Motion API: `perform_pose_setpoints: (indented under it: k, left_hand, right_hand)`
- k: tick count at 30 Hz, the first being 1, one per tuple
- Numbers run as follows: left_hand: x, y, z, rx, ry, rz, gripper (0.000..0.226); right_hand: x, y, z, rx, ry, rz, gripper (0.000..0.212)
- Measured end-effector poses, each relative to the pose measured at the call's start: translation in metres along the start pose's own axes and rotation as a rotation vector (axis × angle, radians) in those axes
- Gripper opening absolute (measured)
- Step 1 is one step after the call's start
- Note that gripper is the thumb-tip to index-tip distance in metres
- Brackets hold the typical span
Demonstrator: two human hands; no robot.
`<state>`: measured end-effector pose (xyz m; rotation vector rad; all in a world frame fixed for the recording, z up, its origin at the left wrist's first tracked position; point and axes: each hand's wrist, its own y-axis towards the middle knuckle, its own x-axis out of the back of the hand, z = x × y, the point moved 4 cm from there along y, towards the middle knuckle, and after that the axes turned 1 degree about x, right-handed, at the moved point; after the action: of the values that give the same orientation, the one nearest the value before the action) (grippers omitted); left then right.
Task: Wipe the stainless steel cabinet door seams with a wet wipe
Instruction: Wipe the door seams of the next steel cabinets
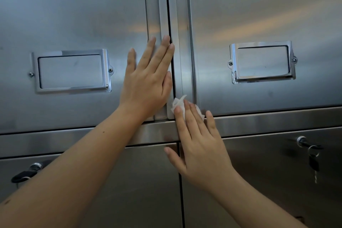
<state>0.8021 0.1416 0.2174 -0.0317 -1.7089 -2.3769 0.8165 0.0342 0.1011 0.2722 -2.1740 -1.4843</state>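
Note:
A stainless steel cabinet fills the view, with an upper left door [74,15] and an upper right door [259,15]. A dark vertical seam [169,5] runs between them. My left hand [148,81] lies flat on the left door beside the seam, fingers straight. My right hand [199,144] presses a crumpled white wet wipe [178,102] with straight fingertips against the bottom of the seam, by the lower corner of the right door. Most of the wipe is hidden under my fingers.
Each upper door carries a chrome label frame, one on the left [72,71] and one on the right [262,62]. A horizontal rail [277,122] divides upper from lower doors. Lower locks hold keys, one on the left [29,172] and one on the right [311,152].

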Motion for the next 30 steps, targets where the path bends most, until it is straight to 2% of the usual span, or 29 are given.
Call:
perform_pose_setpoints:
  k: [8,15,30]
  left_hand:
    - [0.0,0.0,0.001,0.003,-0.006,-0.003,0.056]
    - [-0.001,0.001,0.003,0.022,-0.032,-0.044,0.054]
    - [0.003,0.025,0.019,0.079,-0.087,0.007,0.056]
  right_hand:
    - [0.003,0.035,-0.008,-0.069,0.066,0.042,0.073]
    - [-0.006,0.007,-0.004,0.047,0.048,0.024,0.072]
    - [0.015,0.081,-0.029,0.083,0.04,0.073,0.074]
